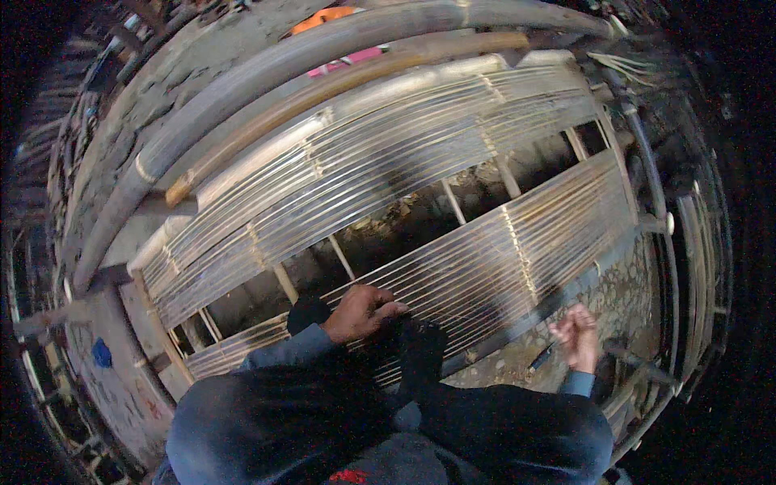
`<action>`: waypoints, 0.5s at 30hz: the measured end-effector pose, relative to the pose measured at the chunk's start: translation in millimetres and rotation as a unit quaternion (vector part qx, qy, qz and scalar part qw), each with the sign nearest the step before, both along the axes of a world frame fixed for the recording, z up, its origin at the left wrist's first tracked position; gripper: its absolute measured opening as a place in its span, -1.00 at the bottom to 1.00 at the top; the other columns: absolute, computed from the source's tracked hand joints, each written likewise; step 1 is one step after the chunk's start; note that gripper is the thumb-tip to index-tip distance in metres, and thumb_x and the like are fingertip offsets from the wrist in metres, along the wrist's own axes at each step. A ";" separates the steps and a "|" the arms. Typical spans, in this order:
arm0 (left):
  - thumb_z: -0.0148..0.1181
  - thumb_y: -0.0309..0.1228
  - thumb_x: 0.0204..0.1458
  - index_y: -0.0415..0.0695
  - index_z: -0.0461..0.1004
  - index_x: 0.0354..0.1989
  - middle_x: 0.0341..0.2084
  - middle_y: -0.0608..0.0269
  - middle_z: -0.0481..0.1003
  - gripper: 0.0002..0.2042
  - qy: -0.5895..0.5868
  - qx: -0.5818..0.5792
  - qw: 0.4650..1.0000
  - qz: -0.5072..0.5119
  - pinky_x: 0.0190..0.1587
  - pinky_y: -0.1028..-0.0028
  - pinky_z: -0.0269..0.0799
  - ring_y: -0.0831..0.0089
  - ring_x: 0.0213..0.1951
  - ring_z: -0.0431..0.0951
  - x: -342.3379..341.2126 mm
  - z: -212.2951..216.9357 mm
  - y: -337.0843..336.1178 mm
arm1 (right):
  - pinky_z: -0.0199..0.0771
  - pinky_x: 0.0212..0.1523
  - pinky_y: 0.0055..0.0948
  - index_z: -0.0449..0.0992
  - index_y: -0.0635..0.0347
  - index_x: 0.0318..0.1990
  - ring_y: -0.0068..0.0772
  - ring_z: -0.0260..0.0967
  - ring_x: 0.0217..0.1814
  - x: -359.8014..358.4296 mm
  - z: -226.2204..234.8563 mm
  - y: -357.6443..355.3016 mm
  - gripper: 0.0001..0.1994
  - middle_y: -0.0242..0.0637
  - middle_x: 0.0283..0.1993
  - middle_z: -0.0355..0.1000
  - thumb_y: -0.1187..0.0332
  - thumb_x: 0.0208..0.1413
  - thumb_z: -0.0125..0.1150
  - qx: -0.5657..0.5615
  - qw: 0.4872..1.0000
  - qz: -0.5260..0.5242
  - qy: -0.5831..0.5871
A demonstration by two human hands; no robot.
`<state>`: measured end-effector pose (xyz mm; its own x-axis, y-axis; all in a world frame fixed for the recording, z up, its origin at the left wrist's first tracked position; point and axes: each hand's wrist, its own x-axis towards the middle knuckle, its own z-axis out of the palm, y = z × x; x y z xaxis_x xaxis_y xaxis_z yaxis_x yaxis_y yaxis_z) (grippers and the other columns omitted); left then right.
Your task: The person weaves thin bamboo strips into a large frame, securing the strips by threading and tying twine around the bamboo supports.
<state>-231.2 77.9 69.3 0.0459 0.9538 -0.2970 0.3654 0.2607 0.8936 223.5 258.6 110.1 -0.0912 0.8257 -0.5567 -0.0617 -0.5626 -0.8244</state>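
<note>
I sit over a bamboo slat platform (558, 218) made of thin parallel strips tied down with pale woven lashings (519, 250). My left hand (364, 314) rests on the near slats, between my knees, with thumb and fingers pinched together. Whatever lies between those fingertips is hidden. Off to the right, past the platform's near edge, my right hand (578, 335) is raised with its fingers curled in. Anything it grips is too thin or blurred to tell. A dark slim object (541, 356) shows just left of and below that hand.
A long gap (404, 218) splits the slats, with crosspieces and dark ground beneath. Thick bamboo poles (267, 85) run along the far side. An orange item (323, 19) and a pink item (347, 61) lie beyond. Stony ground (517, 356) shows at right; a blue scrap (101, 353) at left.
</note>
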 end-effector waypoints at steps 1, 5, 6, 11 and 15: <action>0.23 -0.23 0.20 -0.24 0.61 -0.21 -0.45 -0.09 0.51 -0.72 0.020 0.058 0.998 0.009 -0.32 0.18 0.44 0.01 -0.42 0.54 -2.0 -1.2 3.9 | 0.64 -0.19 -0.14 0.44 0.13 -0.27 -0.39 0.44 -0.49 15.5 -26.5 -15.6 -0.81 -0.37 -0.50 0.41 0.22 0.29 0.19 -0.033 0.999 0.012 0.040; 0.22 -0.26 0.20 -0.22 0.54 -0.01 -0.16 -0.06 0.53 -0.69 0.059 0.168 0.984 0.010 -0.12 0.22 0.48 0.02 -0.20 0.56 -17.9 -11.2 20.7 | 0.58 -0.28 -0.40 0.48 0.15 -0.08 -0.26 0.47 -0.35 107.0 -140.9 -143.2 -0.81 -0.31 -0.37 0.40 0.30 0.25 0.06 -0.154 0.988 -0.006 0.015; 0.22 -0.27 0.20 -0.22 0.52 0.02 -0.11 -0.05 0.53 -0.68 0.071 0.167 0.983 0.007 -0.07 0.22 0.48 0.02 -0.14 0.56 -28.3 -8.6 27.2 | 0.56 -0.26 -0.37 0.49 0.16 -0.08 -0.23 0.46 -0.32 113.9 -154.1 -167.6 -0.80 -0.27 -0.35 0.40 0.29 0.24 0.08 -0.160 0.983 0.030 -0.090; 0.21 -0.29 0.21 -0.26 0.55 -0.07 -0.16 -0.04 0.55 -0.72 -0.003 0.078 0.997 -0.023 0.00 0.25 0.46 0.13 -0.10 0.59 -84.5 -13.4 52.7 | 0.49 -0.13 -0.20 0.51 0.22 -0.05 -0.07 0.42 -0.19 82.2 -150.0 -203.9 -0.73 -0.11 -0.27 0.42 0.25 0.21 0.16 0.051 0.761 0.204 -0.614; 0.21 -0.31 0.20 -0.29 0.55 -0.13 -0.20 -0.02 0.56 -0.74 -0.041 0.054 0.995 -0.066 -0.06 0.28 0.49 0.19 -0.15 0.59 -108.7 -9.1 65.0 | 0.44 -0.03 -0.06 0.53 0.28 -0.04 0.06 0.40 -0.08 -2.4 -83.5 -118.8 -0.67 0.03 -0.20 0.43 0.21 0.19 0.22 0.317 0.676 0.112 -0.656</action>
